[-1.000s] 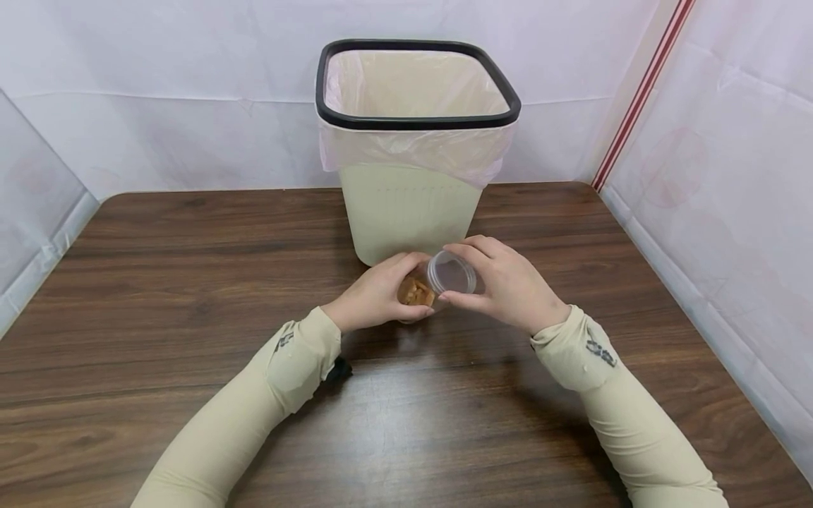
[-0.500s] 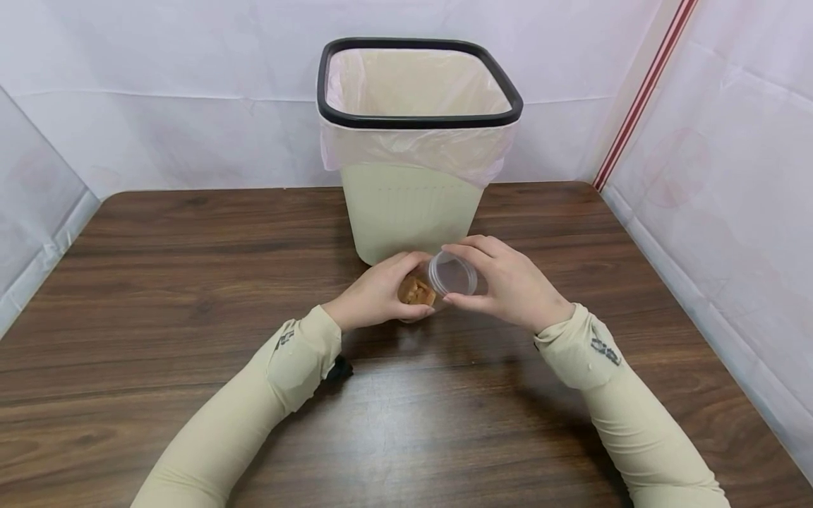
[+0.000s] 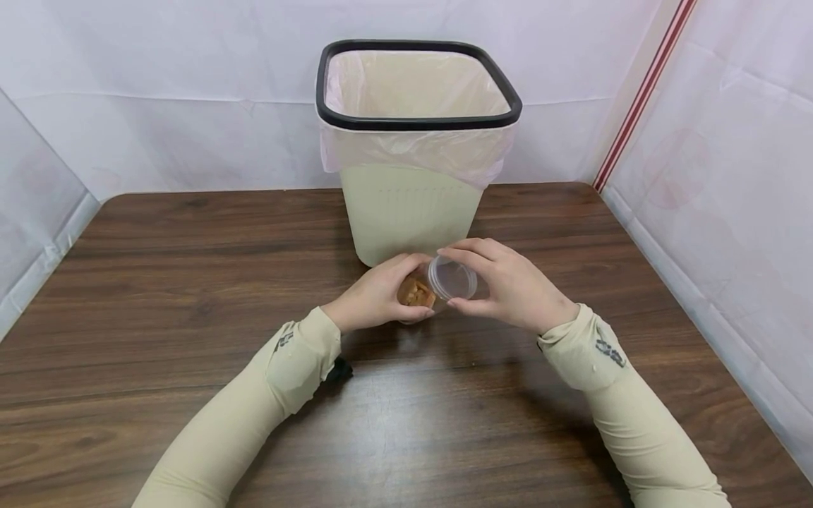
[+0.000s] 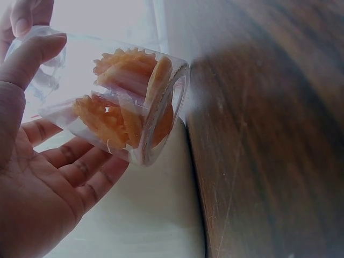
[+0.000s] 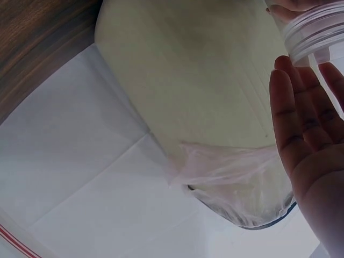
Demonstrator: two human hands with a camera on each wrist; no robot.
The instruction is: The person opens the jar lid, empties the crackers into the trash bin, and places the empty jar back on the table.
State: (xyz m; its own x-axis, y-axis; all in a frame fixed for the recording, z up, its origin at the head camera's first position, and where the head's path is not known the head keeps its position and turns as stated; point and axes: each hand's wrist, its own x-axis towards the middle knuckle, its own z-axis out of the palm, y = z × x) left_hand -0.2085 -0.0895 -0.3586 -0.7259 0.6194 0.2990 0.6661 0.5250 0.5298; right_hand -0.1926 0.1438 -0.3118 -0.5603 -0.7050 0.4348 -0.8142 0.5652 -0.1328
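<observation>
In the head view a clear plastic jar (image 3: 416, 291) is tilted, its round lid end pointing up to the right. My left hand (image 3: 379, 295) grips the jar's body, thumb on the near side and fingers round the far side. Several orange-brown, scalloped-edged snack pieces (image 4: 121, 110) lie toward the jar's bottom in the left wrist view. My right hand (image 3: 511, 286) holds the clear round lid (image 3: 453, 277) at its rim, thumb below and fingers above. The ridged edge of this lid (image 5: 317, 35) shows above my fingers (image 5: 287, 115) in the right wrist view.
Just behind my hands stands a cream trash bin (image 3: 409, 204) with a black rim and a pinkish liner bag. The dark wooden table (image 3: 178, 296) stretches to both sides. White sheeting (image 3: 190, 77) hangs at the back and sides. A small black object (image 3: 339, 368) sits by my left wrist.
My right fingers and thumb have shifted slightly round the lid's rim, the thumb a little right and the fingers a little left. My left hand and the jar stay in place.
</observation>
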